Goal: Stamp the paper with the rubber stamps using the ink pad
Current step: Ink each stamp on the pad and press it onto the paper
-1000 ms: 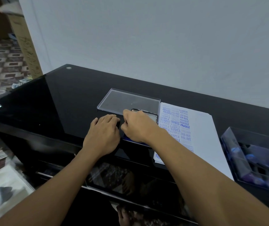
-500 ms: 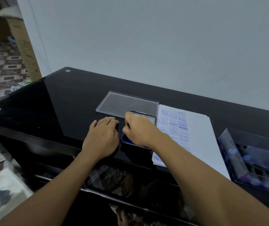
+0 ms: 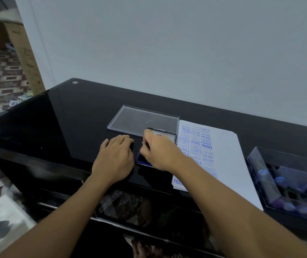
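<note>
Head view shows the right hand with its fingers curled down tight, pinching a small stamp. Only a tiny light bit of the stamp peeks out by the thumb. Right under that grip sits the ink pad, dark blue and shiny. Its lid is tipped up just behind the knuckles. I think the stamp is pushed down there to soak up ink.

The left hand lies flat and loose beside the grip and holds nothing. Its fingertips are at the pad's left edge, likely to stop the pad from sliding.

Just right of the grip is the paper, white, with rows of blue words like SAMPLE and FRAGILE. It lies close, so the inked stamp has a short trip. Farther right is a clear box of blue-topped things, maybe more stamps.
</note>
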`<state>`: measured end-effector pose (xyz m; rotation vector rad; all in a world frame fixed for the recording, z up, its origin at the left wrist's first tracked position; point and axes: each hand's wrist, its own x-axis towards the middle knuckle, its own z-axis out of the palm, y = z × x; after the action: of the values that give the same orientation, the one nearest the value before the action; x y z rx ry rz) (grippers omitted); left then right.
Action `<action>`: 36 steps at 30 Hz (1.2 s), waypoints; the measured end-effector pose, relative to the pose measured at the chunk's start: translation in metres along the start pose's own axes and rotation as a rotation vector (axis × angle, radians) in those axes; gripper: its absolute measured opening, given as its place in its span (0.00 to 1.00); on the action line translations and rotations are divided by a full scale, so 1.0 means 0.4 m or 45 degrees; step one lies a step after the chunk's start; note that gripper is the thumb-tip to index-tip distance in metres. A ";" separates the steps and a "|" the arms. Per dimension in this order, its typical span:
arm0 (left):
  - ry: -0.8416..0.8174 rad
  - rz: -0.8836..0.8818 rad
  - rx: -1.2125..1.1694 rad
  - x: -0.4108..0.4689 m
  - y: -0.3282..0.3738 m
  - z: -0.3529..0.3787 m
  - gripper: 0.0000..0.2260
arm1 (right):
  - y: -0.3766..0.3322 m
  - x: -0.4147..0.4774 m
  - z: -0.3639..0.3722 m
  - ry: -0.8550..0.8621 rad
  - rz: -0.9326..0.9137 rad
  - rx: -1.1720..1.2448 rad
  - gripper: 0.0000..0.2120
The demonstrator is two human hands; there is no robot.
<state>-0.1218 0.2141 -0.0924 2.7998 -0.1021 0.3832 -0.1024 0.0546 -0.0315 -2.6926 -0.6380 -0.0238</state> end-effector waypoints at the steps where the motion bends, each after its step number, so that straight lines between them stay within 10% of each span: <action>1: -0.002 -0.002 0.003 0.001 -0.001 0.000 0.18 | 0.003 -0.003 0.001 0.004 0.012 0.012 0.04; 36: -0.001 0.013 -0.012 0.002 -0.008 0.005 0.17 | -0.047 0.036 -0.003 -0.093 -0.016 -0.244 0.06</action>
<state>-0.1200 0.2164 -0.0951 2.7907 -0.1182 0.3835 -0.0977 0.0759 -0.0224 -2.8854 -0.7080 0.0106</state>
